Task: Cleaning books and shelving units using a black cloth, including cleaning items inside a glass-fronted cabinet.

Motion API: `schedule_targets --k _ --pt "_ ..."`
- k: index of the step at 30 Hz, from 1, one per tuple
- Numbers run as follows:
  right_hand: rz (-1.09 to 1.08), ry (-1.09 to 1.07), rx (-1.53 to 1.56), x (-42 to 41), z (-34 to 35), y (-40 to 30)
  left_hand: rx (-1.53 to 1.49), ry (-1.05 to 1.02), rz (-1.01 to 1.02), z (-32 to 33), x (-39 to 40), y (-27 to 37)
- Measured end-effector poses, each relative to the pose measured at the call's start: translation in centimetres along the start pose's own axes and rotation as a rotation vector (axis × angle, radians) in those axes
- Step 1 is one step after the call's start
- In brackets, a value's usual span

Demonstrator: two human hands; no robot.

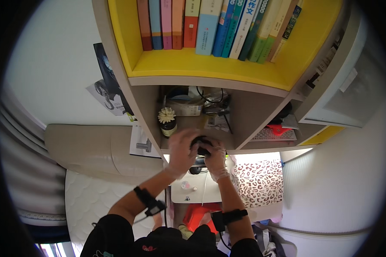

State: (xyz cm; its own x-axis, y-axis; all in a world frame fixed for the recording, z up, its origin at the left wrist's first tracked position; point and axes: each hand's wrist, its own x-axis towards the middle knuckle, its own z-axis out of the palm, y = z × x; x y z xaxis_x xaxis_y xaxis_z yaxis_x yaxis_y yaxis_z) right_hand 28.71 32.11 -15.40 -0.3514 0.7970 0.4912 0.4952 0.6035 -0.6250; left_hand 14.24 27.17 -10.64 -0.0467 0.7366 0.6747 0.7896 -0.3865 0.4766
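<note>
Both of my hands wear thin clear gloves and meet at the front edge of an open shelf compartment (pixel 183 123). My right hand (pixel 216 157) has its fingers around a small dark, rounded object (pixel 200 141), whose exact kind I cannot make out. Close against the object's left side is my left hand (pixel 181 154), blurred, with its fingers curved and thumb towards it; whether it grips is unclear. Just behind my left hand stands a dark jar (pixel 169 127) with a label and a cream flower (pixel 166 115) on top.
Deeper in the compartment lie a black cable (pixel 215 100) and plastic-wrapped items. Above, books (pixel 209 29) fill a yellow shelf (pixel 193 64). Below are a white desk (pixel 197 194), a leopard-print cloth (pixel 259 181) and a red bin (pixel 193 215). A bed (pixel 96 196) lies left.
</note>
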Motion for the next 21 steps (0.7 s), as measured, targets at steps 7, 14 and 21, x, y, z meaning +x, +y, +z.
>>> schedule_targets --k 7,14,21 --pt "0.031 0.011 -0.055 -0.1 0.2 -0.8 -0.141 0.371 -0.390 1.8 -0.3 -0.5" --pt "0.062 -0.020 -0.098 -0.2 0.4 -0.7 0.051 0.379 -0.592 3.0 1.3 -2.4" --pt "0.044 -0.014 -0.068 -0.2 0.2 -0.9 0.012 0.307 -0.645 3.6 2.5 -3.5"
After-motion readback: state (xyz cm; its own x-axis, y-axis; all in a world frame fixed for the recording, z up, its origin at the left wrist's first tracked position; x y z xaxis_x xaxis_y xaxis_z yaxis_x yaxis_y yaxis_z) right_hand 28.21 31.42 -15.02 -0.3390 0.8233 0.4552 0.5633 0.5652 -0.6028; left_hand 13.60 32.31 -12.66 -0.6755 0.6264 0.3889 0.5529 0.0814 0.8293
